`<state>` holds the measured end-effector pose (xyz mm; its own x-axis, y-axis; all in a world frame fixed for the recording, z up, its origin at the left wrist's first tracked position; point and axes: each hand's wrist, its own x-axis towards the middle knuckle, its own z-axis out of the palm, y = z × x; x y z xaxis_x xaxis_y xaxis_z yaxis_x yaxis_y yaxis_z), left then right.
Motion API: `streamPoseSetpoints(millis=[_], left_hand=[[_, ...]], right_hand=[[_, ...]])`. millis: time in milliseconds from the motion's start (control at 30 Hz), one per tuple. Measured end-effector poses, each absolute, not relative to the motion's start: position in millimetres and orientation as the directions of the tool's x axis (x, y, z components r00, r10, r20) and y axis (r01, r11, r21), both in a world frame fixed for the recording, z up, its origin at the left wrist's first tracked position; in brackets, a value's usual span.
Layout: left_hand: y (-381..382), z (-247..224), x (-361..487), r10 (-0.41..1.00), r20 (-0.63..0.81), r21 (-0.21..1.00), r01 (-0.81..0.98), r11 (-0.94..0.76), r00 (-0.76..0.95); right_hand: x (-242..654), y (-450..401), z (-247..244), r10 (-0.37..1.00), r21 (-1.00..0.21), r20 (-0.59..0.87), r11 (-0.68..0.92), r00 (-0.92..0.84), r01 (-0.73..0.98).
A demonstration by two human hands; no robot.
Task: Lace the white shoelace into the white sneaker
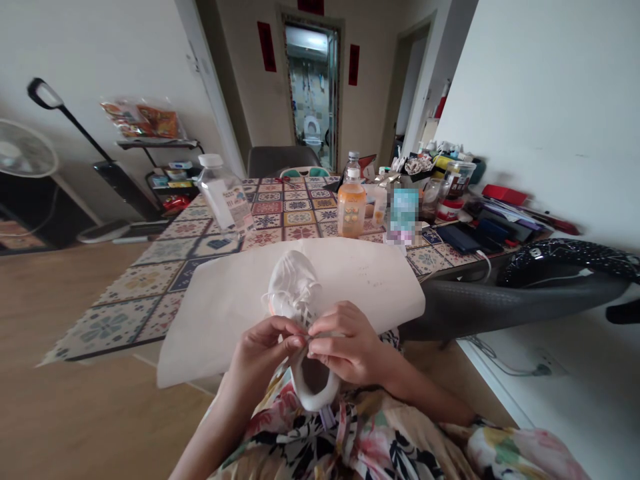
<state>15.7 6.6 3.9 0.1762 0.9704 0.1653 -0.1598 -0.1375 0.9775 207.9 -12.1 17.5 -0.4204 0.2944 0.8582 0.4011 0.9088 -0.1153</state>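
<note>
A white shoe (pixel 295 283) lies with its toe pointing away from me on a large white sheet of paper (pixel 220 300), its heel end over my lap. My left hand (pixel 273 343) pinches at the shoe's tongue and lace area from the left, thumb and index finger pressed together. From the right, my right hand (pixel 347 340) meets it there, its fingertips closed at the same spot. What lies between the fingertips is too small to make out. White laces (pixel 306 312) run across the front of the shoe, with loose loops at its left side.
A patterned tablecloth (pixel 125 313) covers the table. Beyond the paper stand a clear bottle (pixel 225 197), an orange drink bottle (pixel 351 207) and a blurred-out blue item (pixel 404 210). Jars, a phone (pixel 457 238) and clutter fill the right side, beside a grey chair (pixel 465 307).
</note>
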Motion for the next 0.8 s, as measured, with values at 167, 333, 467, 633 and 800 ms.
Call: streamPoseSetpoints(millis=[167,333,467,633,800], left_hand=[[21,-3,14,0.971,0.236,0.971,-0.029,-0.236,0.026],[33,-14,11,0.927,0.375,0.915,0.153,-0.373,0.015],[38,-19,6,0.908,0.419,0.878,0.248,-0.410,0.018],[34,-18,-2,0.843,0.535,0.806,0.264,-0.529,0.055],[15,0,-4,0.669,0.631,0.628,0.248,-0.738,0.393]], right_hand=[[217,-7,25,0.320,-0.254,0.791,0.947,-0.521,0.196],[217,1,26,0.323,-0.324,0.748,0.940,-0.580,0.105],[220,4,24,0.340,-0.347,0.697,0.930,-0.632,0.118],[226,1,25,0.481,-0.346,0.627,0.877,-0.612,0.334],[225,-8,30,0.553,-0.335,0.605,0.830,-0.574,0.447]])
